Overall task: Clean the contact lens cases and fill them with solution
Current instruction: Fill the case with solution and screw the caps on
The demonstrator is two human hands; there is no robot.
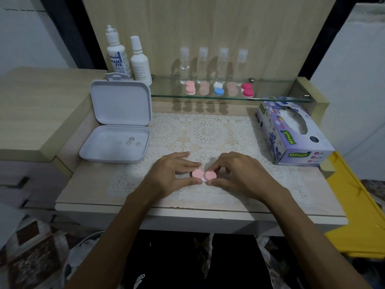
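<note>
A contact lens case with two pink caps [203, 175] lies on the lace mat [206, 132] near the table's front. My left hand [173, 174] pinches its left cap between thumb and fingers. My right hand [233, 172] pinches the right cap the same way. Two white solution bottles [129, 59] stand at the back left. Several more lens cases [218, 88], pink, blue-and-white and magenta, sit in a row on the glass shelf [270, 97].
An open white plastic box [116, 140] with three small lenses inside lies left of the mat. Several clear small bottles [214, 61] stand behind the shelf cases. A tissue box [291, 134] sits at the right, with a yellow object [358, 205] beyond the table edge.
</note>
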